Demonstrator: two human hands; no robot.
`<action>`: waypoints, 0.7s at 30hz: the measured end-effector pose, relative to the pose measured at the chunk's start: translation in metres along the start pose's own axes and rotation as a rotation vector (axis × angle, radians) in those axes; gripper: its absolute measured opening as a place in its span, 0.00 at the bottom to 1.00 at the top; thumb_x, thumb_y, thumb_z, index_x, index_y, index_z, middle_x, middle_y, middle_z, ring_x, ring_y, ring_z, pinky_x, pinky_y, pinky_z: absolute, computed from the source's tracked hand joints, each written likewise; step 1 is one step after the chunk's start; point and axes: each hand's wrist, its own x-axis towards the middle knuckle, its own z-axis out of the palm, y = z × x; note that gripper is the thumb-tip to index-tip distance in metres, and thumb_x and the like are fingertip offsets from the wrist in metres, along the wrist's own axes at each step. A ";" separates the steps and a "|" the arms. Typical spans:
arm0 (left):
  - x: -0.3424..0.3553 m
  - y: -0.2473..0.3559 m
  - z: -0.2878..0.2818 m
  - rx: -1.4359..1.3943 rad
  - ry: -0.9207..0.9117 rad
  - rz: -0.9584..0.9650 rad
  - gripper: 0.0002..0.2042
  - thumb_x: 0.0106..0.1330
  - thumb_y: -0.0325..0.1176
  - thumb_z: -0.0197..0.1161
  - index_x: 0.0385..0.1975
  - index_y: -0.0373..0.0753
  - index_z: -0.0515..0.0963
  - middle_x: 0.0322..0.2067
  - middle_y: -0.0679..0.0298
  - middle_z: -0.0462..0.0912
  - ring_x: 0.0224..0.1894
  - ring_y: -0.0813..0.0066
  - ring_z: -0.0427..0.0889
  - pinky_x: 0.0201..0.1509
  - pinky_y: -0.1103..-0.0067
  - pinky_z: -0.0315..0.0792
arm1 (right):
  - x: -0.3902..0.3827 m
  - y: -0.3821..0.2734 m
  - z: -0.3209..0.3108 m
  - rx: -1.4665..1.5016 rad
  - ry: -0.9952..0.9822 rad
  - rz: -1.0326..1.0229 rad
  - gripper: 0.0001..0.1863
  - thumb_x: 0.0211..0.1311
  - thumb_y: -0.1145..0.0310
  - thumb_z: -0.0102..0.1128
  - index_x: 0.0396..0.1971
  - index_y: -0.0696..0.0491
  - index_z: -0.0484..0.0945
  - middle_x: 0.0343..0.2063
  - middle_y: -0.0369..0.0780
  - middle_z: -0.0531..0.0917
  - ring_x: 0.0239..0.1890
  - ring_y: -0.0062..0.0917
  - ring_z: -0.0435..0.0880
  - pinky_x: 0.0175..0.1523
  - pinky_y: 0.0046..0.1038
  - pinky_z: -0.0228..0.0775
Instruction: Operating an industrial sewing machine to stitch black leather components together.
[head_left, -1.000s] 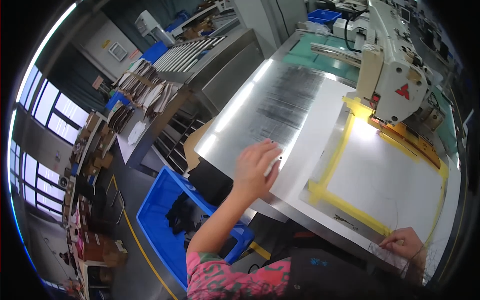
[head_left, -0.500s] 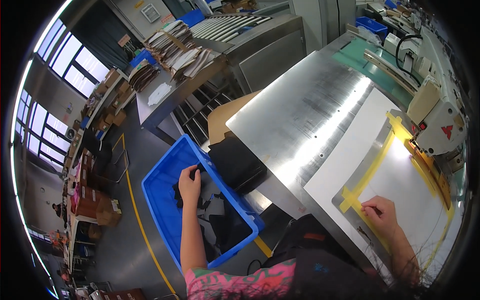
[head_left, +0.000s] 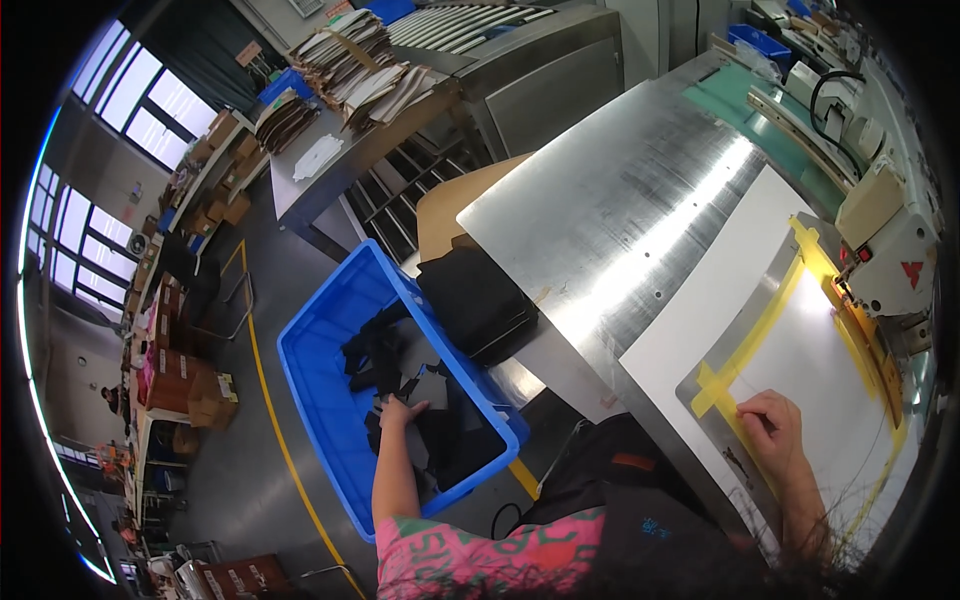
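- My L hand (head_left: 400, 408) nearer: grey pc (head_left: 429, 388) just R of fingers, twd blue bin's (head_left: 316, 365) R edge.
- L thumb spread, I can't tell grip; R hand (head_left: 776, 430) curled, hold unclear.

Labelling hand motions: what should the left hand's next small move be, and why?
Probably close the left hand on one of the dark pieces and ease it up. The hand is down inside the big blue bin, at those pieces; whether it grips one is unclear. The right hand is apart, by the yellow tape.
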 end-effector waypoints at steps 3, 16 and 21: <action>-0.011 0.021 0.000 -0.028 0.048 -0.139 0.57 0.37 0.64 0.74 0.66 0.39 0.56 0.64 0.47 0.61 0.62 0.53 0.68 0.63 0.65 0.67 | -0.001 -0.002 -0.003 -0.036 0.007 0.001 0.05 0.52 0.80 0.59 0.28 0.56 0.80 0.24 0.39 0.80 0.23 0.25 0.78 0.27 0.22 0.66; -0.048 0.059 0.012 0.167 0.035 0.125 0.61 0.31 0.62 0.77 0.70 0.48 0.51 0.71 0.56 0.46 0.73 0.55 0.44 0.68 0.51 0.54 | 0.001 0.004 0.000 -0.009 -0.007 -0.029 0.05 0.52 0.81 0.59 0.29 0.56 0.80 0.25 0.40 0.80 0.25 0.27 0.79 0.28 0.23 0.67; -0.020 0.037 0.009 0.188 0.047 0.166 0.60 0.31 0.61 0.77 0.68 0.43 0.54 0.70 0.58 0.51 0.73 0.61 0.48 0.69 0.54 0.53 | 0.002 -0.002 0.000 0.030 -0.032 -0.001 0.05 0.52 0.80 0.59 0.28 0.56 0.80 0.26 0.41 0.81 0.26 0.28 0.79 0.29 0.24 0.68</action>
